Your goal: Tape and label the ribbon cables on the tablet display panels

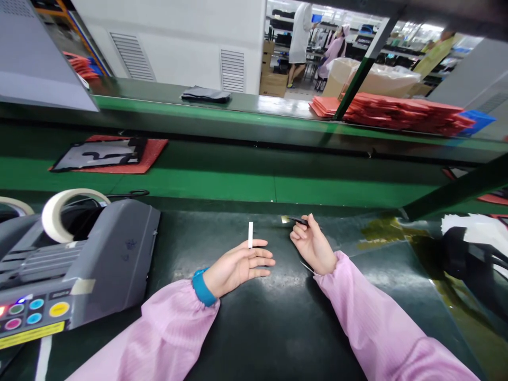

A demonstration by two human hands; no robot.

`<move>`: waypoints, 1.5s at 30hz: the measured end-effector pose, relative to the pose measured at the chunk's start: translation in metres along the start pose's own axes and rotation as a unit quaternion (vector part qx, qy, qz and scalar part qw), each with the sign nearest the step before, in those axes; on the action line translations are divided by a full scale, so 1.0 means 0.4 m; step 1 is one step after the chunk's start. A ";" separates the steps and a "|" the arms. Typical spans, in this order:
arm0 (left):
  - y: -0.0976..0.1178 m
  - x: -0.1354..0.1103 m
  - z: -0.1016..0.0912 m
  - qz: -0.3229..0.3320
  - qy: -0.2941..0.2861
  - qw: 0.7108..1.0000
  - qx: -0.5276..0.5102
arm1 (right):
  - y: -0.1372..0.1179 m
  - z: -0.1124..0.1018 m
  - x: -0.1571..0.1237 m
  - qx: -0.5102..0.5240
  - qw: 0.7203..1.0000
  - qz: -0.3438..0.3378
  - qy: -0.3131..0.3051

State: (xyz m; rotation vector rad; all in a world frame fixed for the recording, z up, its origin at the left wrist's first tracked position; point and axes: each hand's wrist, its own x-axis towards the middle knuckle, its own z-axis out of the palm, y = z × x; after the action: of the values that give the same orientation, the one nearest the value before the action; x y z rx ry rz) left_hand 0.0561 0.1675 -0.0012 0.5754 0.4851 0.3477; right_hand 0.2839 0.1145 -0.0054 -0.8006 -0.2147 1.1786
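Observation:
My left hand [240,266] rests on the dark work mat, palm turned inward and fingers stretched out. A short white strip of tape [250,234] stands stuck to its upper finger. My right hand [313,244] lies a little to the right, fingers curled round thin dark tweezers [297,220]. The tweezers' tip points left toward a small pale piece [284,219] on the mat. Both arms wear pink sleeves, and the left wrist has a blue band.
A grey tape dispenser machine [79,264] with coloured buttons and a roll of masking tape [65,209] sits at left. A red tray with a dark part [107,154] lies on the green conveyor [254,185]. Red trays [397,112] are stacked on the far shelf. People work in the background.

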 end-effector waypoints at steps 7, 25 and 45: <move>0.002 -0.001 0.003 -0.003 -0.006 1.000 -0.002 | -0.007 0.000 0.001 0.013 1.000 0.011 0.006; -0.001 0.000 -0.001 -0.004 -0.006 1.000 0.007 | -0.025 0.006 -0.001 0.065 0.997 0.027 0.040; -0.001 0.002 -0.002 -0.003 -0.011 1.000 0.002 | -0.024 0.021 -0.004 0.079 0.994 0.010 0.078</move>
State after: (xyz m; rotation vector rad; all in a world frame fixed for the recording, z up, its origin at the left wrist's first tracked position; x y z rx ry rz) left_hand 0.0562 0.1681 -0.0023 0.5803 0.4658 0.3339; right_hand 0.2858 0.1153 0.0070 -0.7536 0.0154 1.1314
